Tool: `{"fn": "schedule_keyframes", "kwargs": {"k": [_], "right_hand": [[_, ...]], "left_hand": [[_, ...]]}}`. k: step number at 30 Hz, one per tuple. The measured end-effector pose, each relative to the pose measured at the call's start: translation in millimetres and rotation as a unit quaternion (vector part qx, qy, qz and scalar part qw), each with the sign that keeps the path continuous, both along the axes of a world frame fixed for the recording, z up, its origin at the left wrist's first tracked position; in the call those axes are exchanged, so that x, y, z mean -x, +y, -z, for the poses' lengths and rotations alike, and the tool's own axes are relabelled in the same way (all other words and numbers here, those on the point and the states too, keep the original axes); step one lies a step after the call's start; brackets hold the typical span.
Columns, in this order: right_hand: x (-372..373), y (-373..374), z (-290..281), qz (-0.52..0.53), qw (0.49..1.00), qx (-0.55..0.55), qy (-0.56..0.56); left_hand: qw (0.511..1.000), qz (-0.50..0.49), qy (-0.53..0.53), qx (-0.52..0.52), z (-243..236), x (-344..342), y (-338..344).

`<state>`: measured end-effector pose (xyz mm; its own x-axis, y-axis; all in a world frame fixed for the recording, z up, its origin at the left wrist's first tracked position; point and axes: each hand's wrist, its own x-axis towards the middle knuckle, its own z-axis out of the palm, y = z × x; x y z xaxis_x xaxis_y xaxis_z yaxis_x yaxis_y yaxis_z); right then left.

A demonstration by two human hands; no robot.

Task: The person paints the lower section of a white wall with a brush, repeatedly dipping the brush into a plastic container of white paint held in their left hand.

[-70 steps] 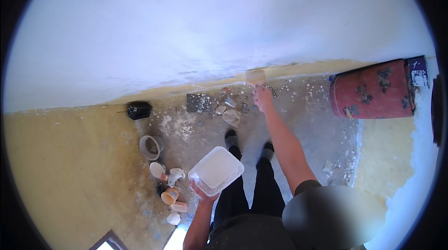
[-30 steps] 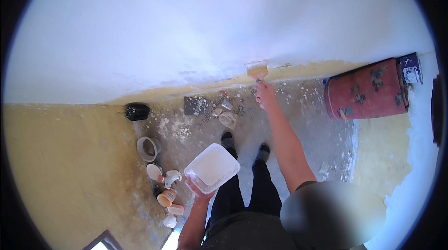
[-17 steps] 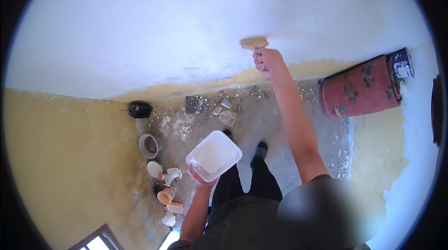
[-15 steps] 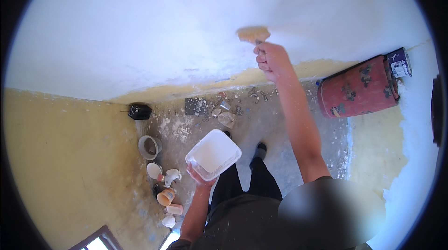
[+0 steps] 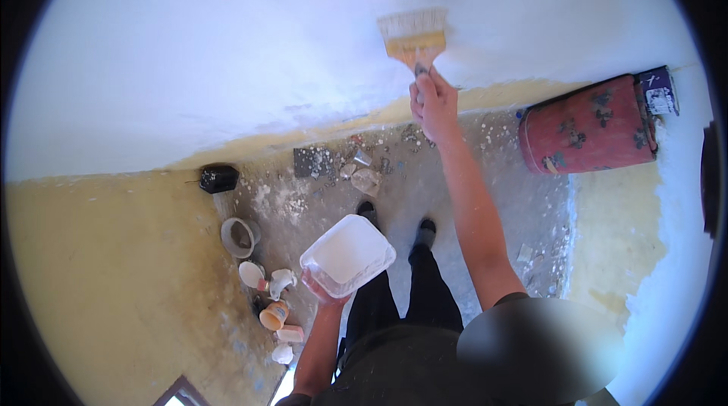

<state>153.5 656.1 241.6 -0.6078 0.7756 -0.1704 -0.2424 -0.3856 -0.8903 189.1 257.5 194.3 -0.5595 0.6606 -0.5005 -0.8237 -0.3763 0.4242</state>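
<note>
My right hand (image 5: 435, 105) is closed round the handle of a wide paintbrush (image 5: 413, 36). Its broad bristles point up against the wall (image 5: 227, 50), which is coated white over older yellow. In my left hand (image 5: 321, 287) is a white plastic tub (image 5: 347, 256), gripped by its near left side and held at waist height. White paint lies inside the tub. Along the foot of the wall runs an unpainted yellow strip (image 5: 485, 95), just beyond my right hand.
A red barrel-like container (image 5: 588, 127) stands at the right, with a dark paint can (image 5: 658, 92) by it. On the left floor are a black container (image 5: 219, 178), a grey bucket (image 5: 240, 238) and an orange-cream tub (image 5: 274, 316). Rubble and a crumpled bag (image 5: 365, 181) lie below the wall.
The brush has gone from tilted flat to bristles-up and sits slightly higher on the wall. My right hand has turned with it. The tub has barely moved.
</note>
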Motion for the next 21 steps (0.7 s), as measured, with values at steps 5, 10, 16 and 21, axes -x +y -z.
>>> {"fn": "schedule_keyframes", "kwargs": {"k": [5,10,16,21], "right_hand": [[-24,2,143,-0.034,0.996,0.066,-0.039],[-34,-5,218,-0.031,0.971,0.177,-0.158],[-32,5,232,0.037,0.917,0.295,-0.265],[-15,57,159,0.003,0.944,0.237,-0.230]], "left_hand": [[0.999,-0.008,-0.014,0.030,15,-1,-14],[0.998,-0.016,-0.016,0.054,24,0,-21],[0.999,-0.009,0.002,0.052,19,1,-15],[0.998,0.002,0.034,0.045,6,2,-4]]}}
